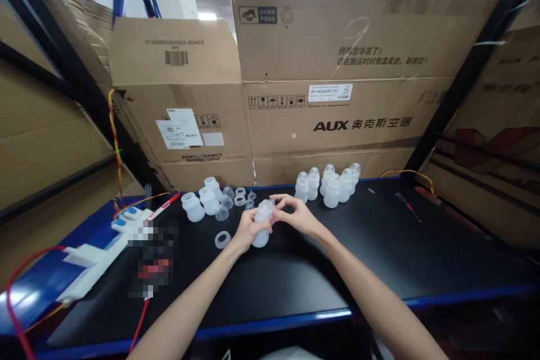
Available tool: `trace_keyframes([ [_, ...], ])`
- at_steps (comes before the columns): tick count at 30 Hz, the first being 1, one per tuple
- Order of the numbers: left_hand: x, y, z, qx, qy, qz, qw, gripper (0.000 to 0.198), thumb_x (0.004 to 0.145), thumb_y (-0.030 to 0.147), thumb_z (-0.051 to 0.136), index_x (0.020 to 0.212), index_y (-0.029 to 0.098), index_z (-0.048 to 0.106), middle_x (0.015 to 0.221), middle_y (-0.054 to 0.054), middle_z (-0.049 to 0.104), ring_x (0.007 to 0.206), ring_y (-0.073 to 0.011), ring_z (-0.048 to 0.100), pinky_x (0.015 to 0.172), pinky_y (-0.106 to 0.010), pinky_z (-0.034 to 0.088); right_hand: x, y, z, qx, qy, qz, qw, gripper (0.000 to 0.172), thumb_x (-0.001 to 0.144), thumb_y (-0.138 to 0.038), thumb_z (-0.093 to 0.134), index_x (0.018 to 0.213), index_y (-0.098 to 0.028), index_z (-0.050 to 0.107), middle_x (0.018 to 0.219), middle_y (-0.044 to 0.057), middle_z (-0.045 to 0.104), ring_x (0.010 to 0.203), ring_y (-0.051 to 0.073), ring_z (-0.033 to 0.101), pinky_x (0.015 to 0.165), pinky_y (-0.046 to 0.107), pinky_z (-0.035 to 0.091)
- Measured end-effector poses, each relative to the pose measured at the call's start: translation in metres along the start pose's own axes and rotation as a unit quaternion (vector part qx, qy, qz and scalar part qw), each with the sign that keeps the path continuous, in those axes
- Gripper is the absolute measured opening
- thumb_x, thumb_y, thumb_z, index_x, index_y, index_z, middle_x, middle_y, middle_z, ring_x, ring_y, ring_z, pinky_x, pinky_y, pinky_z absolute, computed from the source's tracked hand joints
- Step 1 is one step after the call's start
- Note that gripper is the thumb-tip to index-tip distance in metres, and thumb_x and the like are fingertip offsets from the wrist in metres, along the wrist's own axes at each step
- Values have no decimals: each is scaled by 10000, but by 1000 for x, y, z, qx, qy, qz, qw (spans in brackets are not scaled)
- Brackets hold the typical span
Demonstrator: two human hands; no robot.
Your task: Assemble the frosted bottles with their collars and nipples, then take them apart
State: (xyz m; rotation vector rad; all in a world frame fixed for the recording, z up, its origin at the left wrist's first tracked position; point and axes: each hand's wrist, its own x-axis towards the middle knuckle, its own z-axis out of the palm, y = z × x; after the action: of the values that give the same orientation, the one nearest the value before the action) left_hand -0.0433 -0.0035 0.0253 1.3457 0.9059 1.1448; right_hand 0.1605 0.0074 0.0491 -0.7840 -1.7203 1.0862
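My left hand (247, 229) is wrapped round the body of a translucent white bottle (261, 225), held just above the black table top (363, 259). My right hand (295, 212) pinches the top of the same bottle with its fingertips. A loose white ring (222, 239) lies on the table just left of my left hand. Left of it stand three open bottles (202, 202) with small rings and clear caps (236, 197) beside them. Behind my right hand stands a cluster of several capped bottles (329, 183).
Large cardboard boxes (329, 84) wall off the back of the table. A white power strip (105, 247) with red and yellow wires lies at the left, next to a blurred patch. A small screwdriver (407, 206) lies at the right. Black shelf posts stand on both sides.
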Motion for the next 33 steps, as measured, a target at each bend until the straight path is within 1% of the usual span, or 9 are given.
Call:
trace_keyframes([
  [2, 3, 2, -3, 13, 20, 13, 1000, 403, 646, 454, 942, 792, 118, 773, 594, -42, 697, 509, -157, 614, 531, -254, 465, 0, 0, 1, -1, 7, -11, 1000, 419, 894, -580, 829, 742, -205, 723, 1404, 129, 726, 1302, 307, 678, 1174, 498, 454],
  [5, 5, 0, -6, 46, 3, 27, 999, 364, 613, 388, 954, 768, 120, 764, 623, -29, 694, 543, -153, 615, 557, -254, 470, 0, 3, 5, -1, 38, -24, 999, 390, 867, -538, 866, 766, -212, 675, 1233, 115, 783, 1165, 280, 726, 1075, 473, 523],
  [9, 4, -3, -5, 80, -26, 65, 994, 297, 651, 345, 921, 783, 129, 764, 663, -5, 682, 583, -125, 582, 586, -235, 445, 0, 11, 8, 66, 36, -8, 997, 482, 784, -498, 941, 1061, -246, 638, 1253, 86, 765, 1036, 233, 750, 937, 411, 586],
  [11, 3, -4, -3, 90, -33, 71, 993, 295, 670, 354, 907, 798, 132, 761, 685, -5, 685, 601, -123, 578, 600, -235, 445, 2, 16, 7, 71, 2, 9, 997, 566, 806, -504, 925, 1228, -259, 638, 1289, 90, 755, 1027, 224, 754, 914, 393, 596],
  [13, 3, -6, -1, 100, -27, 70, 992, 322, 677, 380, 907, 818, 134, 755, 701, -9, 689, 612, -127, 579, 605, -240, 447, 4, 22, 6, 47, -5, 17, 999, 518, 866, -536, 865, 1249, -244, 676, 1217, 86, 774, 1014, 221, 751, 919, 383, 595],
  [18, 1, -2, 1, 171, 95, 120, 973, 344, 731, 420, 892, 914, 166, 748, 800, -7, 714, 702, -145, 612, 683, -253, 484, 7, 39, 4, -42, 65, 12, 997, 366, 987, -539, 685, 1125, -203, 732, 1080, 69, 785, 927, 205, 727, 877, 361, 583],
  [24, 11, 18, -36, 145, 280, 143, 938, 409, 802, 536, 844, 971, 184, 719, 845, -26, 720, 704, -168, 647, 681, -275, 530, 3, 44, 9, -197, 71, -7, 978, 206, 1002, -334, 616, 1113, -205, 732, 1085, 70, 781, 893, 206, 706, 811, 350, 541],
  [28, 21, 25, -67, 97, 241, 68, 963, 497, 765, 601, 852, 971, 167, 723, 797, -51, 739, 679, -204, 676, 653, -305, 548, -1, 43, 17, -310, 45, -37, 949, 186, 995, -227, 618, 1134, -224, 741, 1077, 65, 759, 942, 216, 685, 870, 353, 523],
  [33, 23, 22, -77, 224, 245, 73, 941, 424, 762, 562, 865, 875, 169, 755, 783, -34, 737, 745, -189, 656, 706, -271, 499, -4, 42, 25, -338, -4, -17, 941, 220, 994, -190, 628, 1159, -228, 768, 926, 35, 759, 827, 201, 678, 808, 315, 504],
])
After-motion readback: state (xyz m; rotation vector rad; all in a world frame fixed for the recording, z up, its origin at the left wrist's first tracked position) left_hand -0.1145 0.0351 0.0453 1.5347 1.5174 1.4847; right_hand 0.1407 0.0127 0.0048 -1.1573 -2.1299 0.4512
